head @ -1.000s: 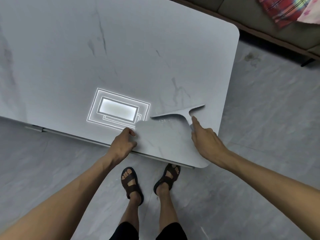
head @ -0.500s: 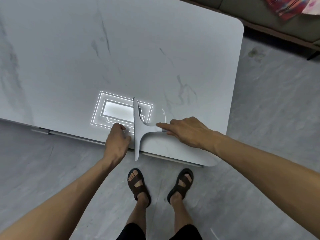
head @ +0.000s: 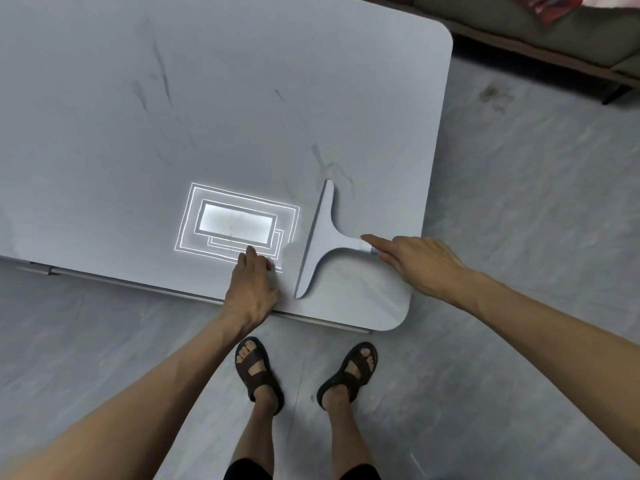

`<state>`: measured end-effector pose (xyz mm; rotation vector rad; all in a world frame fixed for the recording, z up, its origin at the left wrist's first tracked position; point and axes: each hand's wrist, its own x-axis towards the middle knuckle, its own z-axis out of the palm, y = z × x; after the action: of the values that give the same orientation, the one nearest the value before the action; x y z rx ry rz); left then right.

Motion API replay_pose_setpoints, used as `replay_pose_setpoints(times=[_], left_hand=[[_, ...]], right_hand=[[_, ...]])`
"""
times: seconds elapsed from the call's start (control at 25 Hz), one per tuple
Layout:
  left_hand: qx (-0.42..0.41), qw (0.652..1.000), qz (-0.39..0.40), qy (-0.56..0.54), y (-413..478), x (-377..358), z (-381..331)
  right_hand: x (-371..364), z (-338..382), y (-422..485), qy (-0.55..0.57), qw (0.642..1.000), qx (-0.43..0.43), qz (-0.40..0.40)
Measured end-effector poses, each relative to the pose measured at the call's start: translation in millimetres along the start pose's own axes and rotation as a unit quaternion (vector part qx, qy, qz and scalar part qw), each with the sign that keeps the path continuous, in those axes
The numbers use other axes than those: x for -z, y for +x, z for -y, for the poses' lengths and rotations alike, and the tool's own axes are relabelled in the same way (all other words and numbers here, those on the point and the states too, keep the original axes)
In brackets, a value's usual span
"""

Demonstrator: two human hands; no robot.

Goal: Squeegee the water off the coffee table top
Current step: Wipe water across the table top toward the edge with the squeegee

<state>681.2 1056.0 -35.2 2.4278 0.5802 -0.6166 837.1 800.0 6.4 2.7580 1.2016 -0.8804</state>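
Note:
A white T-shaped squeegee (head: 322, 244) lies on the grey marble coffee table top (head: 242, 98) near its front right corner. Its blade runs from the front edge away from me, and its handle points right. My right hand (head: 422, 265) holds the handle's end, index finger stretched along it. My left hand (head: 252, 285) rests on the table at the front edge, just left of the blade, holding nothing. A ceiling lamp's bright reflection (head: 235, 223) shines on the top left of the blade, and a faint film edge shows beside my left hand.
I stand at the table's front edge; my sandalled feet (head: 258, 368) are on the grey floor below it. A sofa (head: 554, 39) with a red patterned cloth (head: 554, 8) stands beyond the table's far right corner. Open floor lies to the right.
The squeegee turned from crosswise to front-to-back, then slid right, off the lamp reflection. My right hand followed it. My left hand moved further onto the table.

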Motion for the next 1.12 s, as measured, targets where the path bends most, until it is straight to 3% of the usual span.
replay_pose_setpoints(times=[0.36,0.56,0.76,0.96,1.12], left_hand=[[-0.02,0.994,0.086,0.062,8.0,-35.1,-37.6],[-0.029,0.993,0.077,0.09,8.2,-40.0,-44.2],[-0.046,0.997,0.055,0.012,-0.2,-34.3,-49.5],[0.032,0.995,0.03,-0.092,-10.7,-18.0,-41.5],[0.07,0.993,-0.006,-0.099,-12.6,-2.8,-22.3]], right_hand=[[-12.1,-65.6,-60.9,-0.01,0.998,-0.047,-0.028],[-5.3,-101.3,-90.9,-0.019,0.995,-0.095,-0.032],[13.2,-119.9,-109.5,-0.057,0.99,-0.125,-0.042],[33.1,-74.3,-90.6,-0.024,0.994,-0.084,-0.062],[17.6,3.4,-54.0,0.007,0.999,-0.022,-0.037]])
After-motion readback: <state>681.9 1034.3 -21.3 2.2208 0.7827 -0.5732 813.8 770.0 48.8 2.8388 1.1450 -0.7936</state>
